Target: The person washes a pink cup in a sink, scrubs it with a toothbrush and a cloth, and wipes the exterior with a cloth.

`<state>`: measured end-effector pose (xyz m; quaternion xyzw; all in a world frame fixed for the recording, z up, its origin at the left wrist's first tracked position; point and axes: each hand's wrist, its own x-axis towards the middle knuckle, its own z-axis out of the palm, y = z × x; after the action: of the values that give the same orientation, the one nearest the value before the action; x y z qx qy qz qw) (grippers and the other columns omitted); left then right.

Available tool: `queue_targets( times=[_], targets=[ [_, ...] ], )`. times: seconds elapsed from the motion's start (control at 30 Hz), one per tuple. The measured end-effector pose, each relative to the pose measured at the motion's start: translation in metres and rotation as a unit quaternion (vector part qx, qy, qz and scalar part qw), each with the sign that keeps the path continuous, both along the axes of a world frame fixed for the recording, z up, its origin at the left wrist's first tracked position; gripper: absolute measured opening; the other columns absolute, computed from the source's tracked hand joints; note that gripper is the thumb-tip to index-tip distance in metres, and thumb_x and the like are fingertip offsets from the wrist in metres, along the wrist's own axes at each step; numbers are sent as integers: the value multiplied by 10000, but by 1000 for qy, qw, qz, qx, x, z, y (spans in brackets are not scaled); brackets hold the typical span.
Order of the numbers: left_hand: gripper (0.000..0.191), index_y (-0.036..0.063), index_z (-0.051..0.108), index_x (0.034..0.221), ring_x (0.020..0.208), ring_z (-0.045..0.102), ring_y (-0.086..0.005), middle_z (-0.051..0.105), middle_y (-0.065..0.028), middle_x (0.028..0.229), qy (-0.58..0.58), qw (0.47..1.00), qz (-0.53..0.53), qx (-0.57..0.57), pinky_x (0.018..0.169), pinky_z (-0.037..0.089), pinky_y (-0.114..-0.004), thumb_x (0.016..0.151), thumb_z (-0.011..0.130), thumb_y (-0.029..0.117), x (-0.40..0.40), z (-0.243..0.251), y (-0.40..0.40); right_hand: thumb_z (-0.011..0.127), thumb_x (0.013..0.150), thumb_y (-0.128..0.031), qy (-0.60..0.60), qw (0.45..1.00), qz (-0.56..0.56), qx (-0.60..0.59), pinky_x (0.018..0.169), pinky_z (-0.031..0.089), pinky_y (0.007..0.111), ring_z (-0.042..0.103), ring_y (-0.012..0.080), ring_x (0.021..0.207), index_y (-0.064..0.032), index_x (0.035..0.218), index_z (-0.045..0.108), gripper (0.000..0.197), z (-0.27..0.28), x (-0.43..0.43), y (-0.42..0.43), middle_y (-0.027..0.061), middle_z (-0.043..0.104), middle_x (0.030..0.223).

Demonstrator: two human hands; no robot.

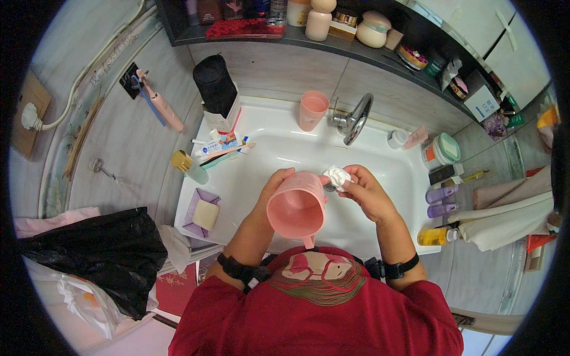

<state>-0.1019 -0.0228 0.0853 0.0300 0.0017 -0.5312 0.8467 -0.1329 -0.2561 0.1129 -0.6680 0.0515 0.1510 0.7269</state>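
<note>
My left hand (277,181) is wrapped around a pink plastic cup (296,211) with a handle, tilted so that its mouth faces me. Nothing shows inside the cup. In my right hand (367,191) is a crumpled white wad (337,176), perhaps tissue or cloth, pinched between thumb and fingers close to the cup's base. Both hands are over the basin of a white sink (378,164). A dark round drain part (329,188) shows partly behind the wad.
A second pink cup (313,111) stands at the back rim beside the chrome faucet (354,119). Toothpaste and toothbrushes (225,149), a glass bottle (190,167) and a soap dish (198,226) line the left. Several bottles (441,202) stand right. A crowded shelf (285,38) overhangs the back.
</note>
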Motion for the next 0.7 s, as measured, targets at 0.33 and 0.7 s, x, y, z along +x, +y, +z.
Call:
queue_targets(
  times=[0.33,0.7],
  targets=[
    [791,-44,213,1387,804,661,-352,560,-310,1090,-12,997,39,63,682,574,-431,832,423,479,-4,5,8,576,858,-94,-6,999,-26,20,797,463,254,555,109,886,-37,1031,517,191,-2,1,-3,29,589,957],
    [783,-33,225,1383,857,635,-418,513,-337,1144,25,998,53,-11,704,556,-513,813,455,453,0,1,36,566,849,-55,-36,992,-96,72,879,476,352,575,168,953,-102,906,478,114,11,-2,-16,68,580,1042]
  ],
)
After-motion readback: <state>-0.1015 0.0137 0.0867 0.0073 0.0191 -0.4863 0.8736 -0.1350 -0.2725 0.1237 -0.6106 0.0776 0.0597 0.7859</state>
